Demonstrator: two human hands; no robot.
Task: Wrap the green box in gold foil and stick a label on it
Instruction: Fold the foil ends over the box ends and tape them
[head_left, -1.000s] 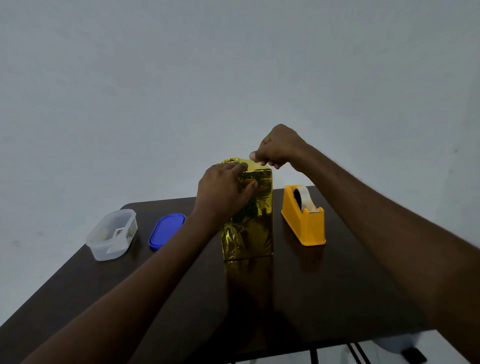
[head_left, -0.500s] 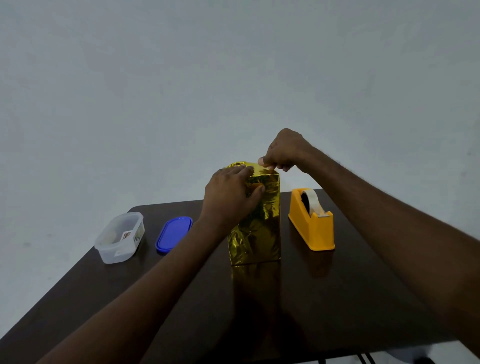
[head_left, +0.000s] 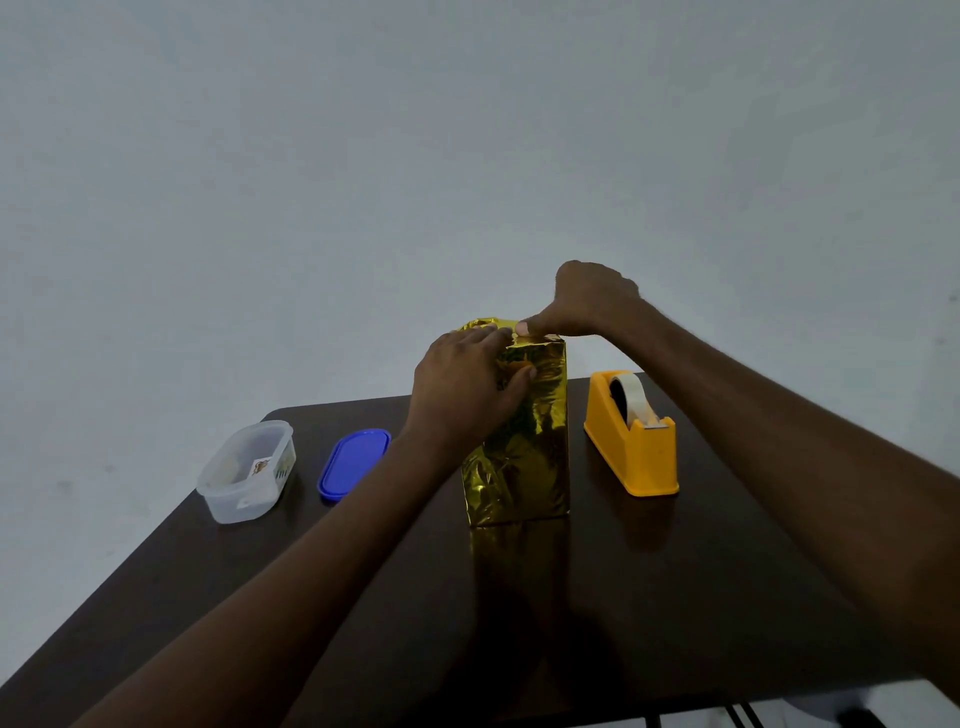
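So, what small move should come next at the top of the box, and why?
Probably flatten the raised foil fold with the right hand, which pinches it; the left hand grips the wrapped box steady.

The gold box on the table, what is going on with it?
A person is wrapping a box in foil. The left hand grips the box near its top; the right hand pinches the foil fold there. The box stands upright, covered in gold. A tape dispenser stands to its right.
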